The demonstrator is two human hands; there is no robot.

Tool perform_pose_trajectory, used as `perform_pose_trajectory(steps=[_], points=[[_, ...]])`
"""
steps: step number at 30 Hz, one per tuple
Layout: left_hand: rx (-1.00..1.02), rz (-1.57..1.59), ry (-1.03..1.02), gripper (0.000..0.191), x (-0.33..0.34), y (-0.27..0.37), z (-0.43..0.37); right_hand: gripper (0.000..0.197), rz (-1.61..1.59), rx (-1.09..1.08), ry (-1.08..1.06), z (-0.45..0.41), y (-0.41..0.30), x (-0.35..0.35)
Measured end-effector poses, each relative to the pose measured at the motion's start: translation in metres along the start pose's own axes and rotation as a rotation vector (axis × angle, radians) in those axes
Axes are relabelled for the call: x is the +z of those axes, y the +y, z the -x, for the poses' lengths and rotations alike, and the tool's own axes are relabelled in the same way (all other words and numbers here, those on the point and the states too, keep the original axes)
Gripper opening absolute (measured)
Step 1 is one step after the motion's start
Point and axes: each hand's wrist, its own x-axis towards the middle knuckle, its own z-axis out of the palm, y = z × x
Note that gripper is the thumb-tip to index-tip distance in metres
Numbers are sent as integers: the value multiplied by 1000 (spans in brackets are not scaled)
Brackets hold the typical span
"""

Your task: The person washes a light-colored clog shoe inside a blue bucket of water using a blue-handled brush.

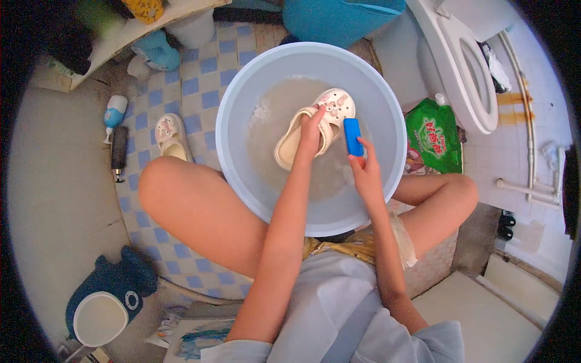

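Note:
My left hand [312, 131] grips a cream-coloured clog [290, 147] by its strap and upper. Pink charms and round holes cover the clog's toe, which points up and to the right. Beside the toe, my right hand [366, 169] holds a blue brush [352, 137], its back turned up and its underside hidden. Both hands are over a large light-blue plastic basin [236, 172] with cloudy grey water [268, 122] in it. A matching clog [171, 134] stands on the tiled floor to the left, partly hidden by my knee.
A green refill pouch [433, 134] with a white cap stands right of the basin, near the toilet [472, 81]. Two pump bottles [116, 111] lie at the left. A blue bucket [340, 20] is behind the basin. A white-handled dipper [100, 319] lies at lower left.

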Motion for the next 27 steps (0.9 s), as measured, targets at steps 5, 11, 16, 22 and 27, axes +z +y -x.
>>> perform_pose_trajectory(steps=[5,11,16,22,27], points=[[138,129,50,47,-15,-2,-17,44,774,204,-30,-12,24,0],[105,131,19,57,0,11,-5,46,172,214,-177,-11,23,-16],[81,242,-10,54,-10,20,-5,42,-1,81,-54,-20,-4,-10],[-74,299,-160,55,7,2,1,40,194,-132,60,-87,-24,4],[20,241,3,58,-11,5,-6,38,68,-197,72,-44,-11,36]])
